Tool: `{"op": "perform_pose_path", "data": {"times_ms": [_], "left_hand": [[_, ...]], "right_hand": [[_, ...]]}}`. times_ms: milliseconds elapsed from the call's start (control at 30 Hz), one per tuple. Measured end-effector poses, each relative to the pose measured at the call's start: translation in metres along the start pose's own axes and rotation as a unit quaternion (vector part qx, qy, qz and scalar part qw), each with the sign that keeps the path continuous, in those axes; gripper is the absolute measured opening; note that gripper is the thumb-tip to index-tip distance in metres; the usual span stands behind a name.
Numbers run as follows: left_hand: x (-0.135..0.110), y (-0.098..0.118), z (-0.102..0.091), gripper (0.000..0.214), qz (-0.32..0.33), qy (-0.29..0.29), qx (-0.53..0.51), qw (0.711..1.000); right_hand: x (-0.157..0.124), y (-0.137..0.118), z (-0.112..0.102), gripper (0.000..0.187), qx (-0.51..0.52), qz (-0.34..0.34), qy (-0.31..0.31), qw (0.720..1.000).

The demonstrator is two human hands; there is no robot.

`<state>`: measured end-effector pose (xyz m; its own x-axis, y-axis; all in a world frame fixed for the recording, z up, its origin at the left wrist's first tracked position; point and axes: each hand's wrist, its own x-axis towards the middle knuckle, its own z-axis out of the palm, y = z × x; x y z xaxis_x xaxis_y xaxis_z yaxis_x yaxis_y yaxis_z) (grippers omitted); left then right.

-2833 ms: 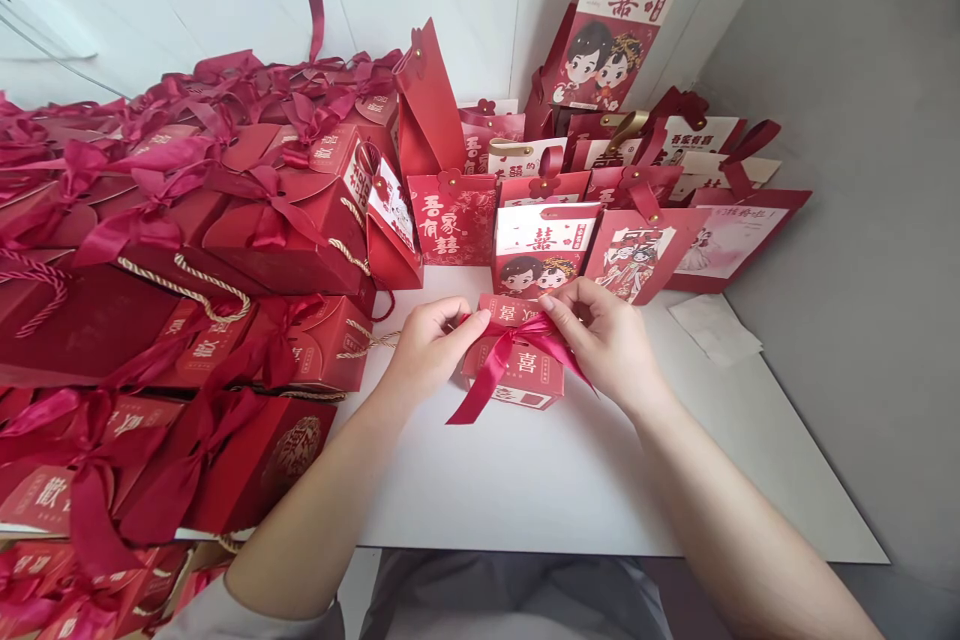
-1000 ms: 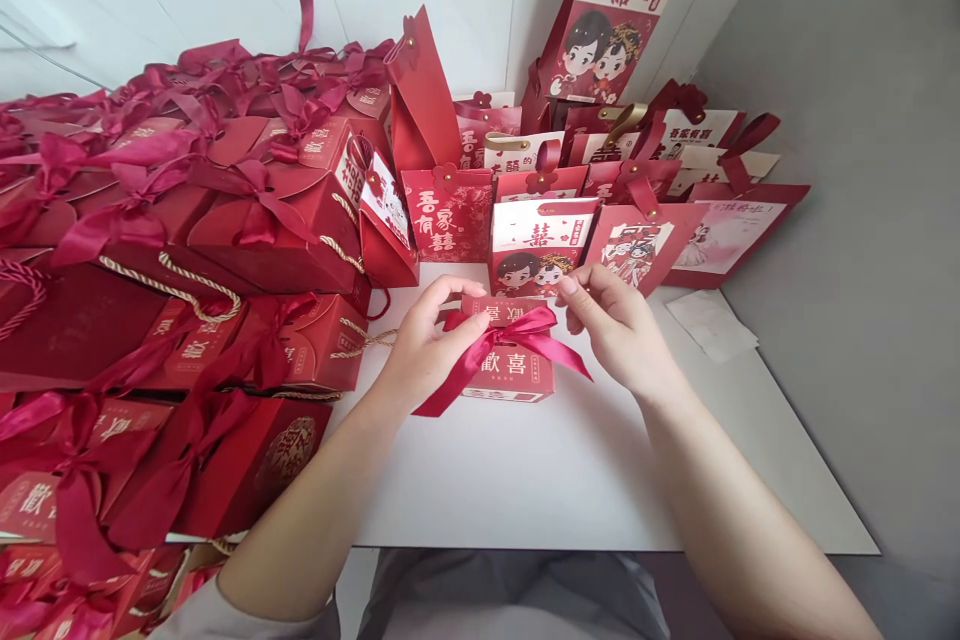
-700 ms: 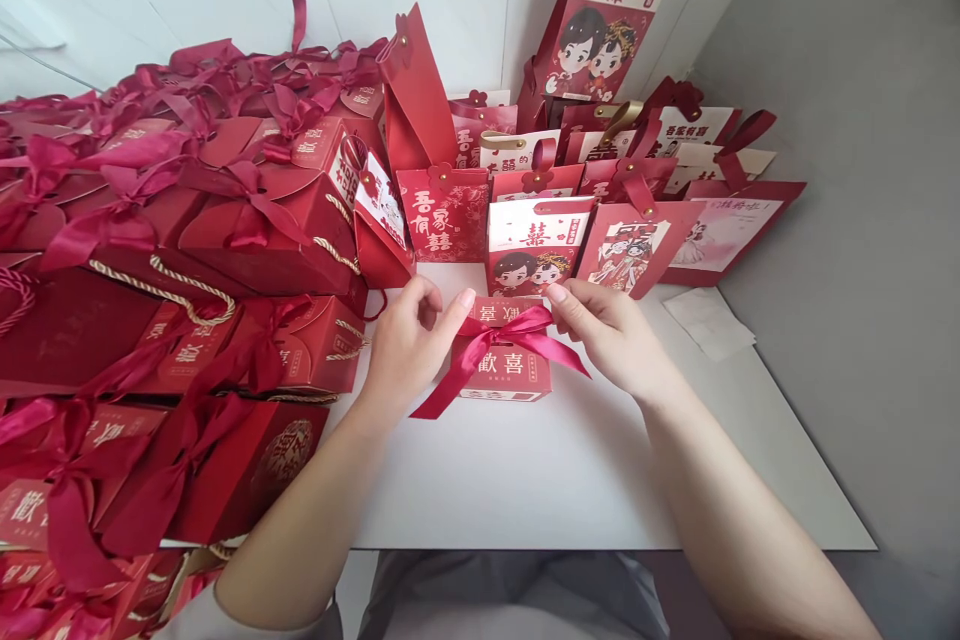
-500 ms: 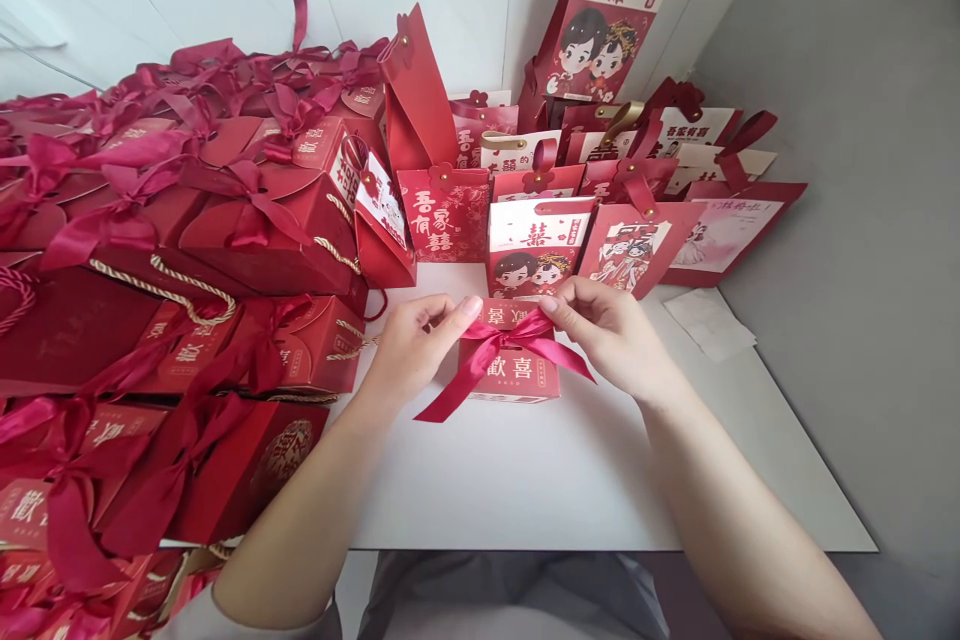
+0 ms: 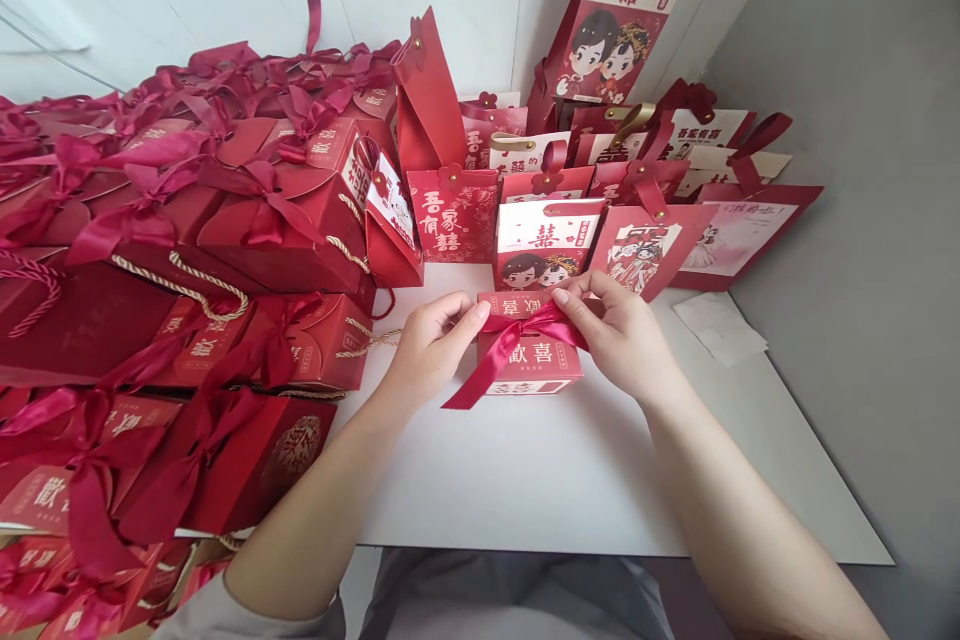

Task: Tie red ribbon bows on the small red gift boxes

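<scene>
A small red gift box (image 5: 530, 372) with pale printed characters sits on the white table between my hands. Across its top is a dark pink satin ribbon (image 5: 496, 360) tied in a bow, one tail hanging down over the front to the left. My left hand (image 5: 439, 335) pinches the bow's left loop between thumb and fingers. On the other side my right hand (image 5: 611, 325) pinches the right part of the bow, its fingers covering that loop and the right tail.
Red boxes with ribbon bows (image 5: 262, 210) are stacked along the left. Behind the box stand several upright gift bags (image 5: 551, 235), with a taller bag (image 5: 611, 40) at the back. A white paper (image 5: 721, 327) lies on the table (image 5: 525, 480) by the grey wall (image 5: 862, 220).
The box has tilted, so more of its lower white face shows. My right hand has closed further over the bow, covering the right tail. The whole view has shifted slightly.
</scene>
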<state>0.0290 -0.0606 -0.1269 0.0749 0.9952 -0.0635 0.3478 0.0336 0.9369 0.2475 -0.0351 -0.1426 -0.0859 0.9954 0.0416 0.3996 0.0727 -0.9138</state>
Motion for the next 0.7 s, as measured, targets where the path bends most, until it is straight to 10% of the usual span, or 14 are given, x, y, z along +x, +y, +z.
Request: {"op": "perform_pose_path", "data": {"times_ms": [700], "left_hand": [[0.0056,-0.0043,-0.0032,0.035,-0.015,0.033,-0.057,0.998]], "right_hand": [[-0.0032,-0.0026,0.009,0.037,0.073,-0.01,-0.018,0.997]]}}
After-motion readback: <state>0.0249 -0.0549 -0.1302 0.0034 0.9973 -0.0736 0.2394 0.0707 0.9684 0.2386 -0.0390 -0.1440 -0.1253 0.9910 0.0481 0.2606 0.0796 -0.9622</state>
